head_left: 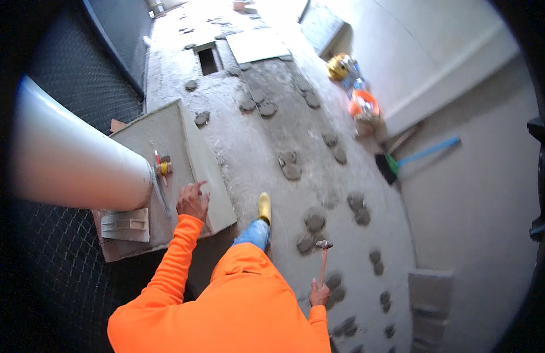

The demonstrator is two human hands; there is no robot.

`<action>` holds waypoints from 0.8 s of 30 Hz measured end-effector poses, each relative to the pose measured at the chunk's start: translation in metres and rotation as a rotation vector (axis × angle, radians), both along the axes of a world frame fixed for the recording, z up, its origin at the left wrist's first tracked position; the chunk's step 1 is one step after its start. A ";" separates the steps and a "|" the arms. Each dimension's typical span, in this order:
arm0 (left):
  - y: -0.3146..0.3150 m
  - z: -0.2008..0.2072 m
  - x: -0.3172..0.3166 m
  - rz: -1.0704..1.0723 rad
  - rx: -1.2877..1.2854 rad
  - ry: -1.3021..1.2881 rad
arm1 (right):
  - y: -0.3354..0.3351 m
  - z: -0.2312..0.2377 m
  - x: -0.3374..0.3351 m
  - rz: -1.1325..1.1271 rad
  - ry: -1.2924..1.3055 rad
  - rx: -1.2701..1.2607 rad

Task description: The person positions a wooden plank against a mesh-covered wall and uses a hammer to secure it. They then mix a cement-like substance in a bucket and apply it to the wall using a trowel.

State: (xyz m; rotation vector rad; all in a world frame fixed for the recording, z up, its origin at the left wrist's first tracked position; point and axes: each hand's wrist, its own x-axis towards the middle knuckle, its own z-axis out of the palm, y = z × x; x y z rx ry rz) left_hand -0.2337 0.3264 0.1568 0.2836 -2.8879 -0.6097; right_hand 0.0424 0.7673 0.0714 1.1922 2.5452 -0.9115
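Note:
My right hand (pixel 319 293) grips the handle of a hammer (pixel 323 266), its metal head up, over the floor with mortar dabs. My left hand (pixel 192 201) has its fingers apart and nothing visible in it; it hovers at or rests near the edge of a raised concrete block (pixel 209 176). I cannot tell whether it touches. On that block, close to my left hand, lie a spool of yellow string (pixel 163 169), a thin red-and-white tool (pixel 158 156) and a pale strip (pixel 160 191). A grey float (pixel 125 225) lies at the block's near left corner.
A large white round column (pixel 78 153) rises from the block, beside black mesh fencing (pixel 55 88). Mortar dabs (pixel 292 172) dot the floor ahead and right. Farther off are a pale tile (pixel 258 45), a rectangular hole (pixel 208 60), a broom (pixel 388 167) and an orange bucket (pixel 365 105).

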 end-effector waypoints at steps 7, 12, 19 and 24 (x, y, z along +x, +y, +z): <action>-0.003 -0.039 -0.054 0.213 0.131 -0.077 | 0.039 0.022 -0.213 0.291 -0.207 0.143; -0.003 -0.038 -0.058 0.243 0.149 -0.091 | 0.065 0.026 -0.269 0.250 -0.281 0.155; 0.011 0.001 -0.082 0.372 0.210 0.058 | 0.108 0.001 -0.400 0.443 -0.469 0.243; 0.011 0.038 -0.093 0.626 0.256 -0.035 | 0.112 0.018 -0.613 0.778 -0.362 0.331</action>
